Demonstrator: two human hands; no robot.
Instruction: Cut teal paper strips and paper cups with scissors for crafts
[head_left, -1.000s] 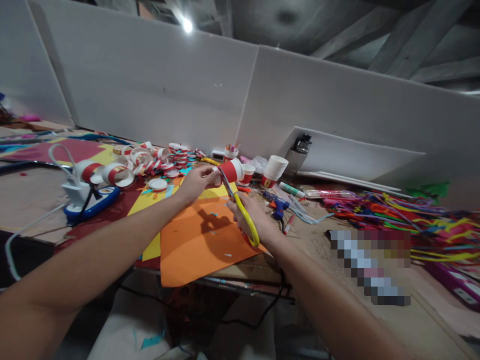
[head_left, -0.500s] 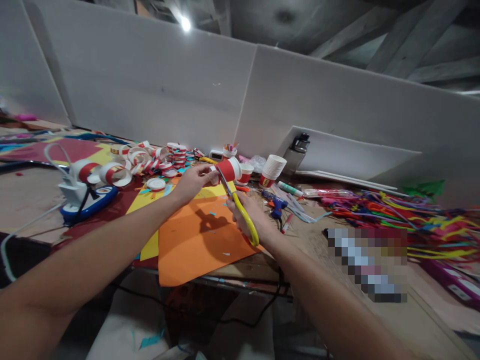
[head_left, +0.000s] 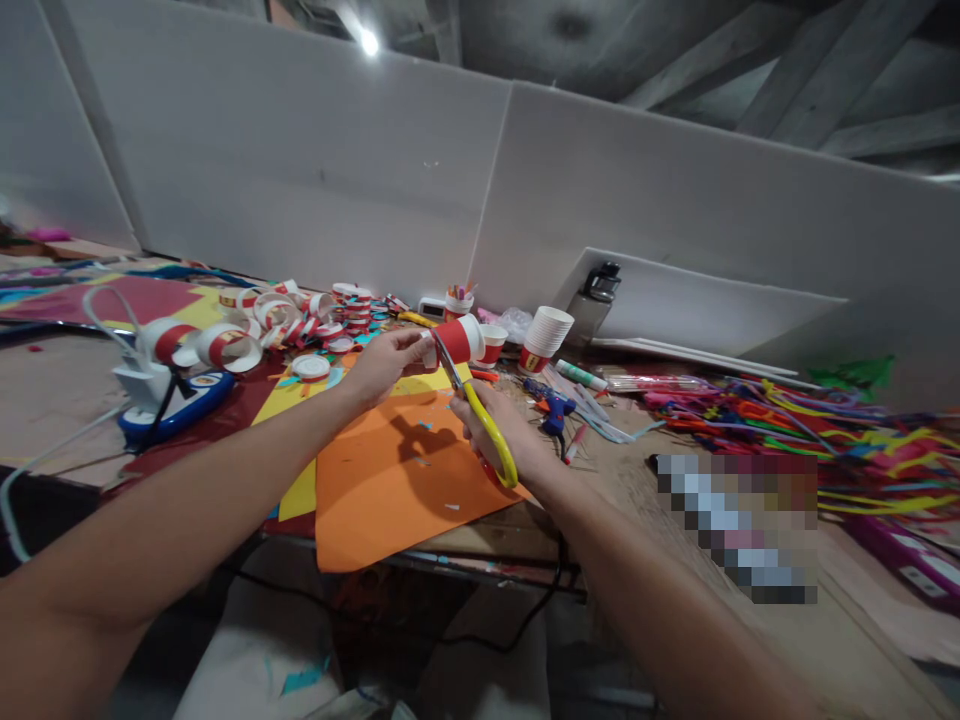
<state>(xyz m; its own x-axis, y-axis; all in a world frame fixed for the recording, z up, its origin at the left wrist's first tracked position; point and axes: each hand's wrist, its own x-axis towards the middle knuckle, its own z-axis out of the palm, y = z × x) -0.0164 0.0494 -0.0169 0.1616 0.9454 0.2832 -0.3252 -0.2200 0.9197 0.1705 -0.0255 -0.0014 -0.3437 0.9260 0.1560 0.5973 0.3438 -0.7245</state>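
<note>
My left hand point(head_left: 386, 364) grips a red-and-white paper cup point(head_left: 459, 340), held on its side above the table. My right hand point(head_left: 501, 432) is closed round the yellow handles of a pair of scissors point(head_left: 474, 410). The blades point up at the cup and meet its red band. Below both hands lies an orange paper sheet point(head_left: 397, 480) with small paper scraps on it, on top of a yellow sheet point(head_left: 300, 492).
Cut cup rings and bases point(head_left: 300, 318) lie piled at the left, near a white-and-blue device point(head_left: 161, 395) with a cable. A stack of paper cups point(head_left: 546, 340), a blue glue gun point(head_left: 553, 408), a dark bottle point(head_left: 594, 305) and colourful strips point(head_left: 810, 420) lie right. White boards wall the back.
Hands, cup and scissors keep nearly the same pose. The view has shifted slightly.
</note>
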